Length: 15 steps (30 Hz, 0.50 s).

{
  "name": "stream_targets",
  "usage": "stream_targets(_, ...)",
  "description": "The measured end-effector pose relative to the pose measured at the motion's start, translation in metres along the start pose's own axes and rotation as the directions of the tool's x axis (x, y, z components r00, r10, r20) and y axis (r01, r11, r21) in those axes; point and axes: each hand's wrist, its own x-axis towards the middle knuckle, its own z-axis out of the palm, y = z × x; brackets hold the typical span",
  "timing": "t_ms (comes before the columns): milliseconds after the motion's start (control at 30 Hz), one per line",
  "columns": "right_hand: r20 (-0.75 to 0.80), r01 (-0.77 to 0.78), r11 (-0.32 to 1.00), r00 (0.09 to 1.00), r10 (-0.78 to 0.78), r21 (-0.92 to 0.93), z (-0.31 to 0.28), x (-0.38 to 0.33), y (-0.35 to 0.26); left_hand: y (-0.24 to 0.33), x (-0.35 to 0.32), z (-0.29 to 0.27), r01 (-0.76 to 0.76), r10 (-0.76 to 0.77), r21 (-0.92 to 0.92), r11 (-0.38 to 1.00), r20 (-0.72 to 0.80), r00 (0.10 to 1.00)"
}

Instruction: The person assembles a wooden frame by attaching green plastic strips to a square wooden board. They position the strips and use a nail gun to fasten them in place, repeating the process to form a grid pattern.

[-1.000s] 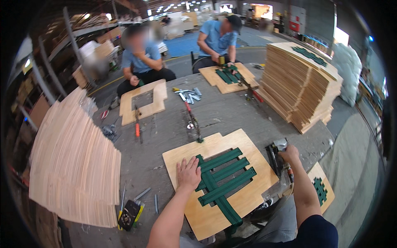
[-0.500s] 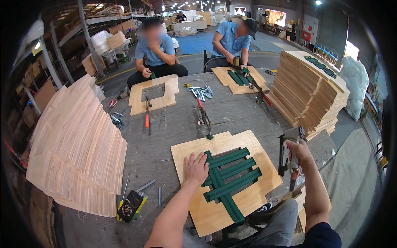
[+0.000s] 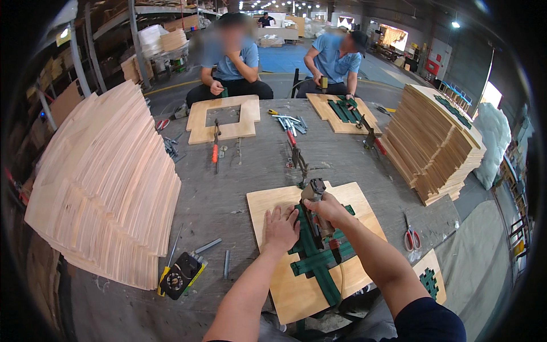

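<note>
A cross-shaped plywood board [image 3: 268, 208] lies on the grey table in front of me, with green strips [image 3: 319, 259] laid on it in a lattice. My left hand [image 3: 281, 229] presses flat on the board and the left edge of the green strips. In my right hand [image 3: 329, 210] I grip a pneumatic staple gun [image 3: 314, 200], which stands nose-down on the green strips near the middle of the board.
A tall fanned stack of plywood [image 3: 102, 182] fills the left side; another stack [image 3: 436, 139] stands at the right. Two seated people [image 3: 231, 62] work on boards across the table. Clamps [image 3: 297, 159], red-handled scissors [image 3: 409, 236] and a black-and-yellow device [image 3: 181, 275] lie around.
My right hand has brought the staple gun from the board's right edge onto the green strips at the centre. My left hand has stayed pressed on the board.
</note>
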Motion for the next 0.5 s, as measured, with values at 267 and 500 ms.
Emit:
stream_targets(267,-0.024,0.014,0.999,1.000,-0.015,-0.045,0.017,0.019,0.007,-0.004,-0.002,-0.001,0.011,-0.011,0.004,1.000,0.006,1.000)
stream_targets(500,-0.016,-0.001,0.995,1.000,0.000,-0.103,0.016,0.018,0.008,-0.004,0.000,0.000,0.030,-0.032,-0.073,0.997,-0.021,0.999)
